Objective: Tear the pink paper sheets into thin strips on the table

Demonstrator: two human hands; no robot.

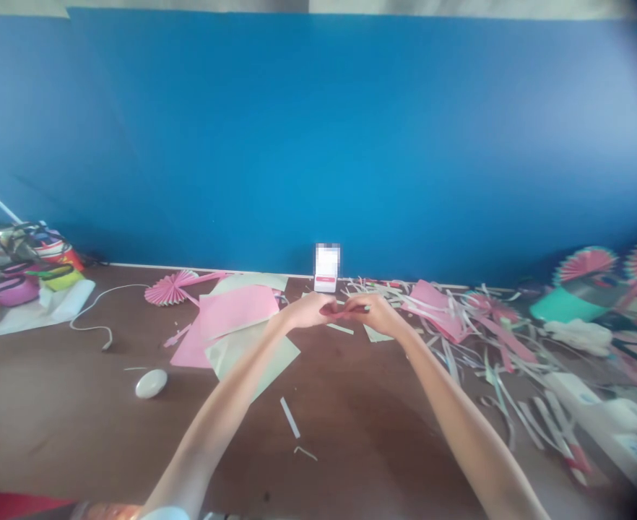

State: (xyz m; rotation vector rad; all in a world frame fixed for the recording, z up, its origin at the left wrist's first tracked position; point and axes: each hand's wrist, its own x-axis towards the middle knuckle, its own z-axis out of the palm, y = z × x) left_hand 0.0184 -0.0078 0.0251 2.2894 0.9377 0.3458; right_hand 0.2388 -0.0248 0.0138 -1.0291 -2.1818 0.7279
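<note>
My left hand [310,310] and my right hand [378,314] meet over the far middle of the brown table, both with fingers closed. Between their fingertips runs a small piece of pink paper [344,314], pinched at both ends; its exact shape is blurred. Just beyond the hands, a phone with a lit screen [326,269] stands upright against the blue wall. Left of my left hand lie pink paper sheets [237,310] and pale green sheets [264,354]. Close to my right hand is a heap of thin paper strips [380,290].
A pink folded paper fan [170,289], a white computer mouse [152,383] and a white cable [88,310] lie at left. Bags [15,289] stand far left. More pink paper [438,310], a green container [557,305] and a white power strip [600,419] crowd the right.
</note>
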